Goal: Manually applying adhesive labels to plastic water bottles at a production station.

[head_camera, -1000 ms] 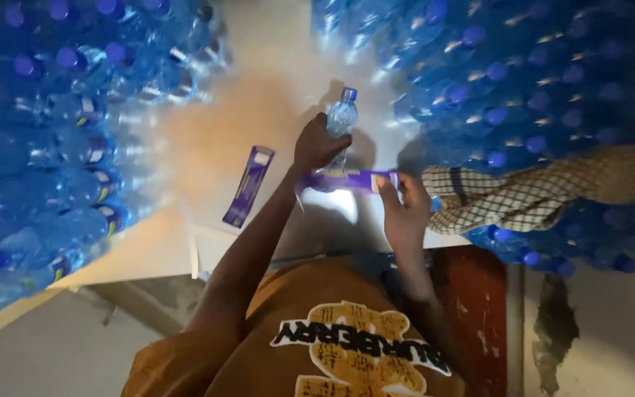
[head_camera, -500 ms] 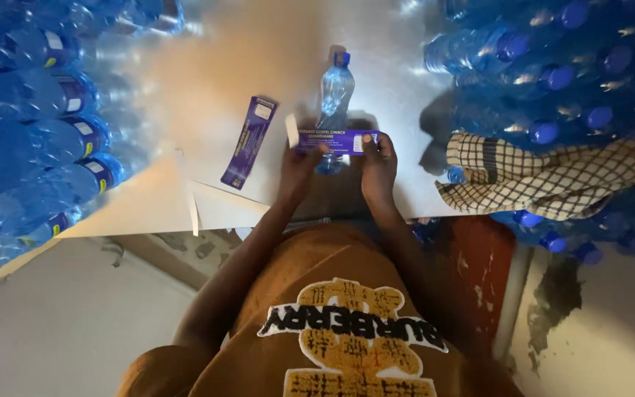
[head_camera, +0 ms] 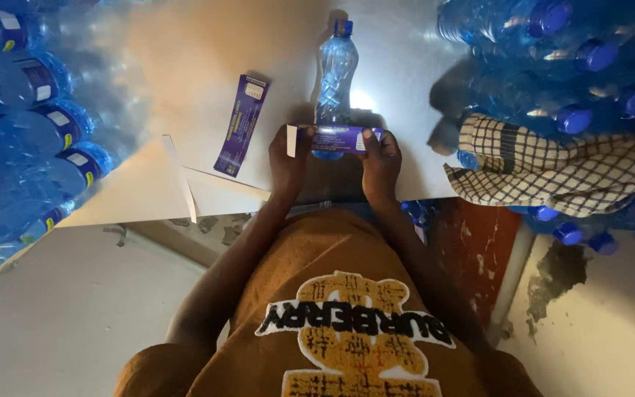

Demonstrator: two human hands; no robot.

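Observation:
A clear plastic water bottle (head_camera: 334, 70) with a blue cap stands upright on the white table (head_camera: 207, 66). A purple label strip (head_camera: 332, 138) is stretched across the front of the bottle's lower part. My left hand (head_camera: 288, 158) pinches the strip's left end, where a white backing tab sticks out. My right hand (head_camera: 381, 158) pinches the right end. A second purple label (head_camera: 240, 123) lies flat on the table to the left of the bottle.
Stacks of blue-capped water bottles fill the left side (head_camera: 31, 125) and the upper right (head_camera: 575, 66). A checked cloth (head_camera: 553, 169) is draped over the right stack. Strips of white backing paper (head_camera: 192, 192) lie near the table's front edge.
My left hand let go of the bottle's body and took the label's left end. Both hands now hold the strip against the standing bottle. The view shifted so the bottle appears higher.

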